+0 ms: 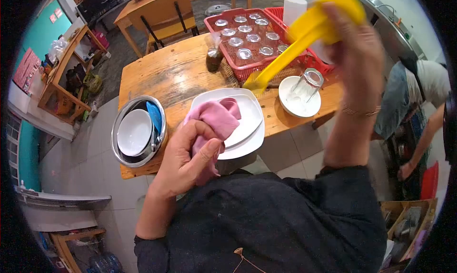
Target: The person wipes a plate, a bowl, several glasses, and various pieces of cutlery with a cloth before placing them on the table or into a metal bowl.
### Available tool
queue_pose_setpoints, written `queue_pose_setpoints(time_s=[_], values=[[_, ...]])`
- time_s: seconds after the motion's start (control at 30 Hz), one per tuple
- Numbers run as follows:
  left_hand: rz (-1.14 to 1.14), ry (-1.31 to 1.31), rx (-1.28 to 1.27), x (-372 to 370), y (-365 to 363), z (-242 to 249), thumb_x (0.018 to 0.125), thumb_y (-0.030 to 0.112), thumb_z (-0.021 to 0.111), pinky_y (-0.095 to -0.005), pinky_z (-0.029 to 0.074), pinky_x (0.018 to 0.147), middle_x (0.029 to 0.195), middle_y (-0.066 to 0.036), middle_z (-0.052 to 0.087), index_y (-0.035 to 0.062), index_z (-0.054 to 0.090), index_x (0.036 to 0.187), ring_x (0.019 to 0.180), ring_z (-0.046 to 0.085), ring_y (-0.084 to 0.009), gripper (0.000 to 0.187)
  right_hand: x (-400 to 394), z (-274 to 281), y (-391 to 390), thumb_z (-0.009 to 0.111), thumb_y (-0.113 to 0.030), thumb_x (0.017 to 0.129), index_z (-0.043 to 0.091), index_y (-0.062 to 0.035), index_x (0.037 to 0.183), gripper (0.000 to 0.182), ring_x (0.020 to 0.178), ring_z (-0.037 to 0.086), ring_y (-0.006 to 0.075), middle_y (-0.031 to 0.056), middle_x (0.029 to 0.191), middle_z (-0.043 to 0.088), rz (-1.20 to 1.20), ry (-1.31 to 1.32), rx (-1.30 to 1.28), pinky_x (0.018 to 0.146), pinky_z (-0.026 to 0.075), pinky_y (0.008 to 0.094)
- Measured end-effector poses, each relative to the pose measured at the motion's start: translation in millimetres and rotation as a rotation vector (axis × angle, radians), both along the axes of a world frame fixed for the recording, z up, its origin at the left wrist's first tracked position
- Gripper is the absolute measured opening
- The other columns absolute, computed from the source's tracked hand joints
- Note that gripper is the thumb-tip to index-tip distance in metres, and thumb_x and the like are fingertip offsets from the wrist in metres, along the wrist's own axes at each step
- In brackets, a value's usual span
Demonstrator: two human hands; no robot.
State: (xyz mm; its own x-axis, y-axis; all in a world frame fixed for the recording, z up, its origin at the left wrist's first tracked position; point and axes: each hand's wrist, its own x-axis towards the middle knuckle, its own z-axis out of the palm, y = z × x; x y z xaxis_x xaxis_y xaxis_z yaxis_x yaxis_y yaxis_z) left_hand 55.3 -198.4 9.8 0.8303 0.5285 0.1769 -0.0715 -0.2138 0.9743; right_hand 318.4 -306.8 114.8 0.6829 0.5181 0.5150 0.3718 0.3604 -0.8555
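My left hand point(183, 161) is closed around a pink cloth point(216, 118), above the near edge of two stacked white plates point(254, 118). My right hand point(359, 54), smeared by motion, is raised at the upper right and grips a yellow plastic utensil point(290, 51). The utensil's long part slants down to the left, its blurred end over the table beside the plates. A white bowl point(288, 89) with an upturned clear glass point(309, 85) in it stands right of the plates.
A steel basin point(163, 130) holding a white bowl point(134, 132) and a blue item stands at the wooden table's point(157, 73) left end. Upturned glasses fill a red crate point(216, 35) at the back. A dark jar point(213, 59) stands beside it. Another person point(414, 92) bends at the right.
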Motion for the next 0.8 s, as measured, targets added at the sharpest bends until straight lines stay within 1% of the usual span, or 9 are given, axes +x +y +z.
queue_pose_setpoints(time_s=[0.1, 0.17, 0.23, 0.3, 0.4, 0.5, 0.53, 0.77, 0.8], values=[[0.047, 0.03, -0.047, -8.0, 6.6, -1.4, 0.093, 0.007, 0.06, -0.0214, 0.046, 0.069, 0.087, -0.004, 0.062, 0.0037, 0.053, 0.094, 0.076, 0.057, -0.0077, 0.009, 125.2, 14.5, -33.0, 0.068, -0.027, 0.091, 0.067, -0.0004, 0.106, 0.031, 0.062, 0.062, 0.0075, 0.0055, 0.089, 0.069, -0.362, -0.304, 0.024, 0.05, 0.048, 0.0194], [0.074, 0.021, -0.002, -14.9, 14.6, -6.7, 0.092, 0.007, 0.061, -0.021, 0.046, 0.069, 0.087, -0.005, 0.063, 0.0039, 0.052, 0.096, 0.077, 0.058, -0.0081, 0.01, 164.1, 26.9, -41.2, 0.064, -0.025, 0.093, 0.066, 0.0002, 0.108, 0.029, 0.07, 0.066, 0.012, 0.0068, 0.091, 0.068, -0.544, -0.236, -0.045, 0.059, 0.054, 0.023], [0.128, 0.035, -0.064, -21.5, 16.1, -6.9, 0.092, 0.005, 0.061, -0.0212, 0.047, 0.071, 0.09, -0.007, 0.063, 0.004, 0.05, 0.097, 0.079, 0.059, -0.0087, 0.012, 251.8, 27.0, -56.0, 0.059, -0.024, 0.095, 0.064, 0.0018, 0.108, 0.029, 0.073, 0.067, 0.0142, 0.0087, 0.09, 0.069, -0.735, -0.299, -0.246, 0.068, 0.057, 0.0253], [0.193, 0.036, -0.116, -26.9, 19.0, -8.7, 0.091, 0.004, 0.061, -0.0215, 0.048, 0.072, 0.092, -0.007, 0.063, 0.0041, 0.05, 0.097, 0.081, 0.06, -0.0093, 0.013, 300.9, 17.7, -66.9, 0.057, -0.025, 0.096, 0.064, 0.0008, 0.108, 0.03, 0.076, 0.068, 0.0148, 0.01, 0.088, 0.069, -0.899, -0.45, -0.511, 0.069, 0.055, 0.0278], [0.256, 0.084, -0.019, -38.9, 27.1, -5.1, 0.091, 0.002, 0.061, -0.0225, 0.049, 0.074, 0.093, -0.006, 0.061, 0.0041, 0.05, 0.097, 0.086, 0.061, -0.0102, 0.013, 364.0, -2.4, -72.9, 0.056, -0.03, 0.09, 0.065, -0.0054, 0.115, 0.036, 0.095, 0.068, 0.031, 0.0182, 0.104, 0.069, -1.202, -0.72, -0.807, 0.082, 0.052, 0.0419], [0.332, 0.094, -0.021, -49.7, 33.2, -9.6, 0.091, 0.002, 0.061, -0.022, 0.048, 0.073, 0.093, -0.004, 0.06, 0.0044, 0.05, 0.096, 0.085, 0.06, -0.0096, 0.012, 398.6, -32.3, -71.1, 0.058, -0.033, 0.09, 0.064, -0.0142, 0.117, 0.034, 0.094, 0.067, 0.0298, 0.0142, 0.1, 0.069, -1.225, -0.88, -0.891, 0.079, 0.051, 0.0404], [0.356, 0.097, -0.034, -52.4, 35.0, -10.4, 0.091, 0.003, 0.062, -0.0218, 0.048, 0.073, 0.092, -0.004, 0.059, 0.0046, 0.051, 0.096, 0.084, 0.059, -0.0093, 0.012, 406.8, -42.0, -67.3, 0.057, -0.035, 0.089, 0.065, -0.0173, 0.117, 0.034, 0.1, 0.064, 0.0343, 0.0144, 0.105, 0.068, -1.166, -0.808, -0.869, 0.084, 0.049, 0.0426], [0.414, 0.143, 0.043, -57.6, 41.2, -17.8, 0.092, 0.008, 0.061, -0.0246, 0.048, 0.069, 0.089, -0.005, 0.06, 0.0056, 0.05, 0.093, 0.08, 0.06, -0.0119, 0.011, 450.9, -108.8, -56.5, 0.055, -0.032, 0.088, 0.067, -0.0159, 0.115, 0.033, 0.103, 0.064, 0.0322, 0.0131, 0.11, 0.068, -1.063, -0.572, -0.99, 0.087, 0.049, 0.0427], [0.413, 0.15, 0.048, -57.6, 41.7, -19.6, 0.092, 0.008, 0.061, -0.0247, 0.048, 0.069, 0.089, -0.005, 0.06, 0.0057, 0.05, 0.093, 0.08, 0.06, -0.0119, 0.011, 445.3, -113.4, -53.5, 0.055, -0.03, 0.088, 0.067, -0.014, 0.112, 0.032, 0.104, 0.063, 0.0336, 0.0145, 0.109, 0.067, -1.085, -0.541, -0.905, 0.087, 0.049, 0.0428]])
